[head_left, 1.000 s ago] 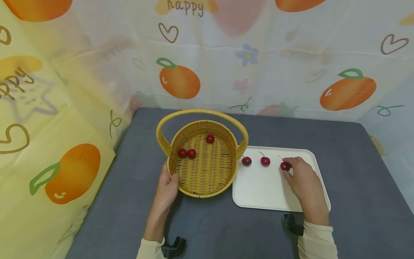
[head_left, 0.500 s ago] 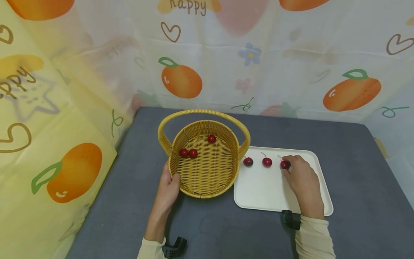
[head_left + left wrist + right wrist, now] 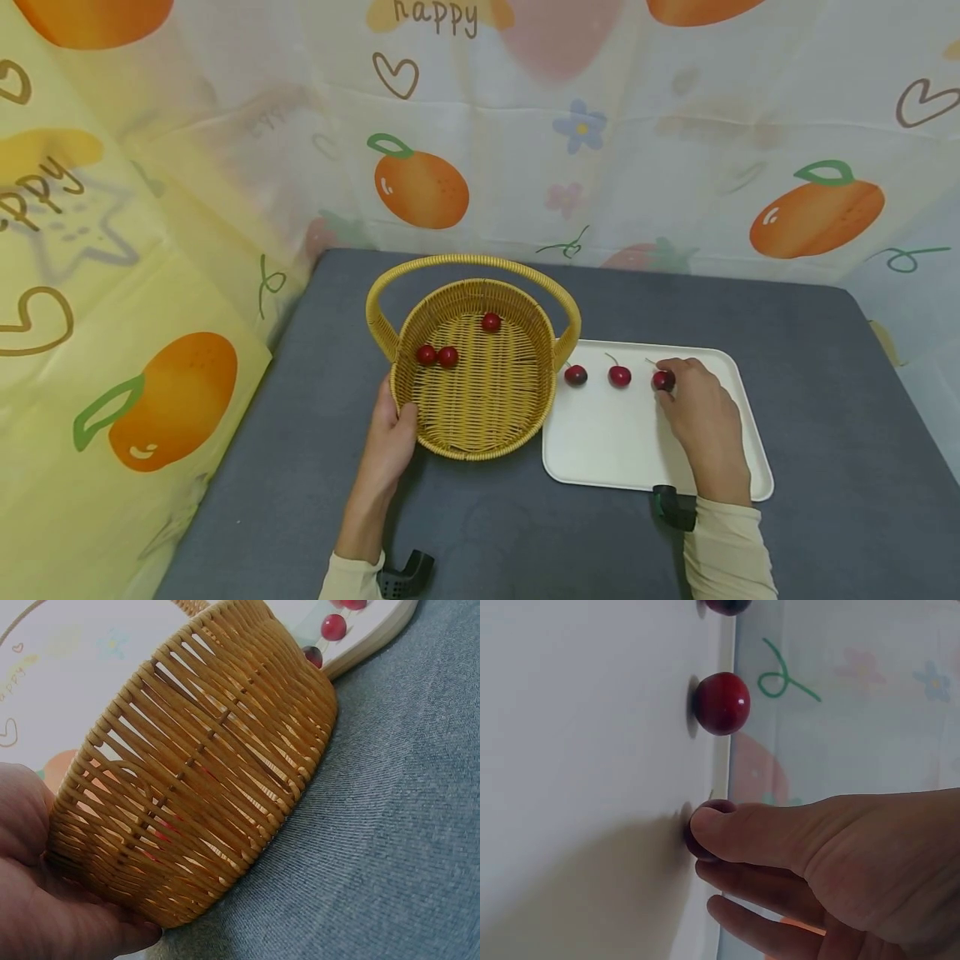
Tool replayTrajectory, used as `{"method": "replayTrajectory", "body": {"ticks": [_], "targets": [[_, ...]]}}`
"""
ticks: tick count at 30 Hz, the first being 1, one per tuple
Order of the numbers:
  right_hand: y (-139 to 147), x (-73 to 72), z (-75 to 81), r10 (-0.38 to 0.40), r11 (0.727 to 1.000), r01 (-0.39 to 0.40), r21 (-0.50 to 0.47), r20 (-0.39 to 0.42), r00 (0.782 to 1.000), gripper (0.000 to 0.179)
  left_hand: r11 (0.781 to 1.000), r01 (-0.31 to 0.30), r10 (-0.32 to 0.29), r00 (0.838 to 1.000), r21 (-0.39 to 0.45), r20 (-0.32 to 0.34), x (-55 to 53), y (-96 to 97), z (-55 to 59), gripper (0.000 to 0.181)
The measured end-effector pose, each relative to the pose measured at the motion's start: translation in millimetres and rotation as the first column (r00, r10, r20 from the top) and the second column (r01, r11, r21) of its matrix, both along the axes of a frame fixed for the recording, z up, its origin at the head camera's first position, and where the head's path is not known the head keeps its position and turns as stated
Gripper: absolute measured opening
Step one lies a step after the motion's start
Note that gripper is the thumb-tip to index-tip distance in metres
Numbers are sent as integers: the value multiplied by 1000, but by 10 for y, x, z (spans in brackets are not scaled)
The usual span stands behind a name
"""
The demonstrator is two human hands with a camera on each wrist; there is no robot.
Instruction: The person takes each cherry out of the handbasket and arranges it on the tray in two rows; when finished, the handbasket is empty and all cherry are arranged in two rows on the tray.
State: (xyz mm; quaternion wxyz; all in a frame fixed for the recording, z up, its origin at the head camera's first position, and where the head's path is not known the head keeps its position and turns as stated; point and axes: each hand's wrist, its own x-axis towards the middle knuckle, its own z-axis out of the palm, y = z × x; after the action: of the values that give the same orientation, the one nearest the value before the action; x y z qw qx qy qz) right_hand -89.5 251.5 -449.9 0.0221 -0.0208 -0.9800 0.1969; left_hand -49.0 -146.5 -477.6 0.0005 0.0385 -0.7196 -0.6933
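My left hand (image 3: 388, 437) grips the left side of a round yellow wicker basket (image 3: 472, 450) with a tall handle; the thumb lies at its rim. Inside the basket are three red cherries, two side by side at the left and a single cherry (image 3: 491, 322) toward the back. My right hand (image 3: 703, 417) pinches a dark red cherry (image 3: 712, 851) between thumb and fingers, low over the white tray (image 3: 600, 450). To its left on the tray sit a middle cherry (image 3: 619, 377) with a stem and a darker cherry (image 3: 576, 376) close to the basket.
A grey cloth-covered table (image 3: 510, 533) lies under everything. Behind it hangs a white curtain (image 3: 510, 167) printed with fruit, and a yellowish cloth (image 3: 150, 375) borders the left side. The basket's right side stands against or just over the tray's left edge.
The head view has shifted slightly. My right hand stays at the same cherry, which moves very little. The left hand keeps its grip on the basket.
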Motion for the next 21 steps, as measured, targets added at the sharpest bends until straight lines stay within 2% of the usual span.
{"method": "replayTrajectory", "body": {"ticks": [10, 17, 21], "targets": [[2, 33, 92, 3, 1000, -3, 0, 47, 999, 45, 1000, 1, -1, 1000, 2, 8, 4, -7, -2, 65], [-42, 94, 215, 31, 999, -31, 13, 1, 1000, 46, 1000, -8, 8, 1000, 4, 14, -2, -5, 0, 66], [-104, 156, 344, 47, 999, -46, 11, -21, 999, 45, 1000, -1, 1, 1000, 16, 12, -11, 3, 3, 68]]}}
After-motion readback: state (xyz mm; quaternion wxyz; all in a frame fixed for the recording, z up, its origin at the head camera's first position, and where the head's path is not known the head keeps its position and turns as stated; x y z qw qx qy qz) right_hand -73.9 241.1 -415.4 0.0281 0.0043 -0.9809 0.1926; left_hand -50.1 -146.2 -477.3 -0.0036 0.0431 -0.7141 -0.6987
